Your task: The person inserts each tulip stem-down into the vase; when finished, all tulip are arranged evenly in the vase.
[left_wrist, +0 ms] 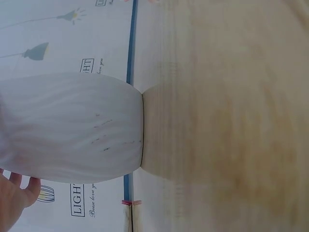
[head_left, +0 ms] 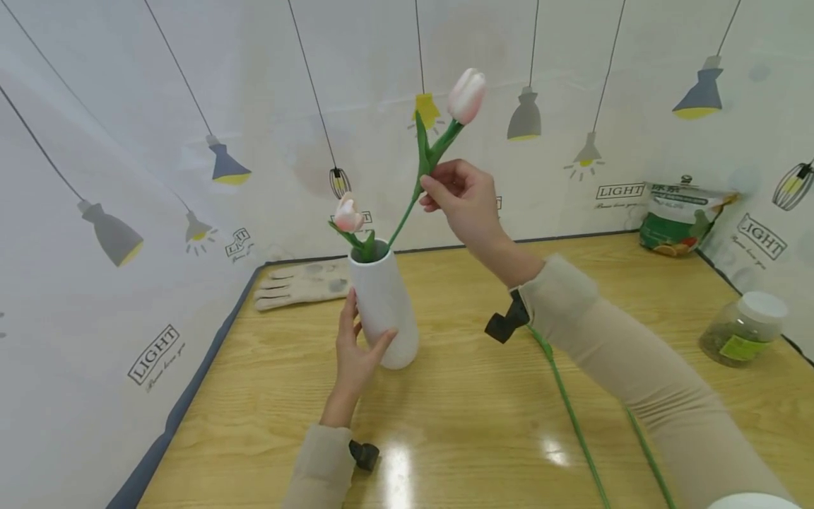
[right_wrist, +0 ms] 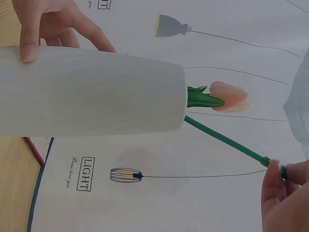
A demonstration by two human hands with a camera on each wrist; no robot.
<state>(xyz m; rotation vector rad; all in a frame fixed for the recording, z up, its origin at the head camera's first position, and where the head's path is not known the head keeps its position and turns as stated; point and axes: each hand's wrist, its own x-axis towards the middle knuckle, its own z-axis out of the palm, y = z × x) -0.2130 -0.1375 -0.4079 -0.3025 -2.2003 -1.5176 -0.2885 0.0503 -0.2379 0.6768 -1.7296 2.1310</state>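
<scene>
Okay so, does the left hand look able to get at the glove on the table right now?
Probably, once it's free: the left hand is holding the vase, but the glove lies nearby, and nothing seems to block its left side.

Left arm (head_left: 321, 463): beige sleeve, entering at the bottom edge of the head view, pointing forward.
Left wrist (head_left: 338, 408): bare past the cuff.
Left hand (head_left: 359, 353): low, upright, in a wide grip, thumb (head_left: 384, 345) set apart from the fingers.
Right arm (head_left: 636, 375): beige sleeve, slanting in from lower right.
Right wrist (head_left: 518, 263): bare.
Right hand (head_left: 467, 201): raised above the left, thumb and fingertips in a pinch.
</scene>
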